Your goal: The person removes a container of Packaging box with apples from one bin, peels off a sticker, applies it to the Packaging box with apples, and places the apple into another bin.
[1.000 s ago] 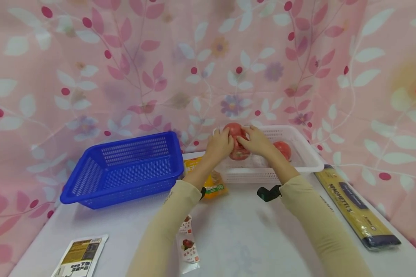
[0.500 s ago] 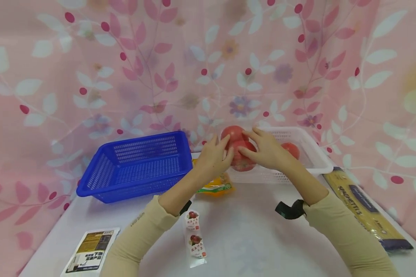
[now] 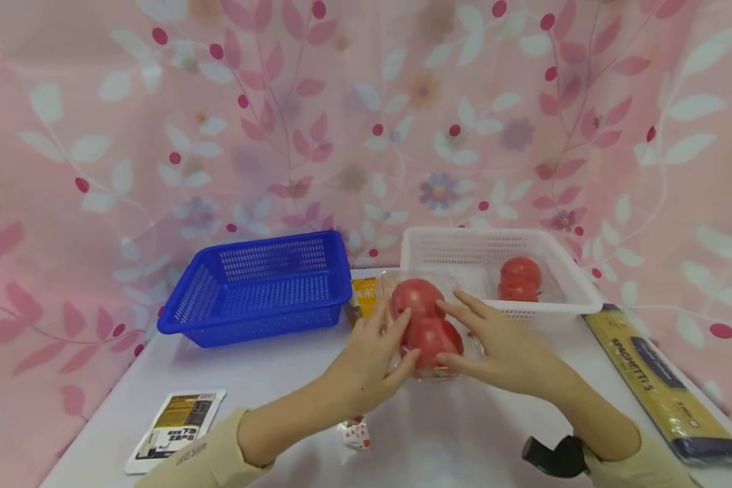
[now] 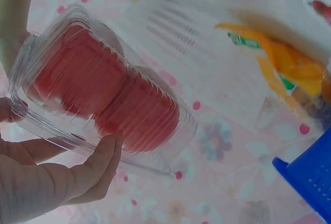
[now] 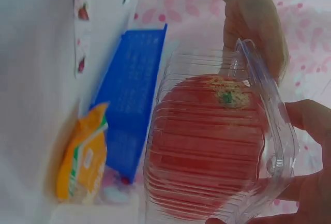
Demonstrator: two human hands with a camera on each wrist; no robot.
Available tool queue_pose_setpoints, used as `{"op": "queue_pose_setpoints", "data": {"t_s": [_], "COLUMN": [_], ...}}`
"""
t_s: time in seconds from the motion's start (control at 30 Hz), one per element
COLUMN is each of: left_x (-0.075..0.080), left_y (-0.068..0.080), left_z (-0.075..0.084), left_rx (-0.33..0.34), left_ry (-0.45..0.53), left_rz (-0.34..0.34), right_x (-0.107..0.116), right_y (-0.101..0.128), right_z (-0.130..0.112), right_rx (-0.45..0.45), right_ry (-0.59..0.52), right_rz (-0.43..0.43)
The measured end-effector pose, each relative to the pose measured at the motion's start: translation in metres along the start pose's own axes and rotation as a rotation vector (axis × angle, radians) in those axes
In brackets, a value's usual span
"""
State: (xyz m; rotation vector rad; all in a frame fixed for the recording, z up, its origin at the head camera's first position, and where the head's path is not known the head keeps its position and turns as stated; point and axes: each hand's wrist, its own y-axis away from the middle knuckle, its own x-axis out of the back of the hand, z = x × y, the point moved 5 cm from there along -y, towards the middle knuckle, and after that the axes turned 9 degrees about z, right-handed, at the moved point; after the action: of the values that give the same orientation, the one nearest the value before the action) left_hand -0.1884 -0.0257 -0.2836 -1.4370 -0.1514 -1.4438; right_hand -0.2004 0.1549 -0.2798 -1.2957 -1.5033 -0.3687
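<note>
Both hands, left hand (image 3: 372,362) and right hand (image 3: 500,346), clasp tomato box (image 3: 425,325) from opposite sides, fingers curled, steadying it above table (image 3: 268,386).

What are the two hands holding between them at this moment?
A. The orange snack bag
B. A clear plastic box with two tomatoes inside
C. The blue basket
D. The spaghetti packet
B: the left hand and the right hand hold a clear plastic box of tomatoes from both sides, above the table and in front of the white basket.
</note>
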Motion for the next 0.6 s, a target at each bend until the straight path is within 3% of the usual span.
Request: {"op": "queue_pose_setpoints", "data": {"t_s": [0.23,0.43,0.6], "left_x": [-0.007,-0.016,-0.029], "left_y": [0.046,0.071,0.086], "left_z": [0.006,0.006,0.004], "left_rx": [-0.047,-0.075,-0.051], "left_ry": [0.001,-0.022,0.036], "left_rz": [-0.104,-0.229,-0.37], "right_x": [-0.018,-0.032,-0.051], "right_y": [0.037,0.055,0.069], "right_z": [-0.011,-0.016,-0.01], "right_rx": [0.04,0.07,-0.034], "right_ry": [-0.092,-0.129,-0.17], "right_rz": [-0.034,-0.086,-0.273]}}
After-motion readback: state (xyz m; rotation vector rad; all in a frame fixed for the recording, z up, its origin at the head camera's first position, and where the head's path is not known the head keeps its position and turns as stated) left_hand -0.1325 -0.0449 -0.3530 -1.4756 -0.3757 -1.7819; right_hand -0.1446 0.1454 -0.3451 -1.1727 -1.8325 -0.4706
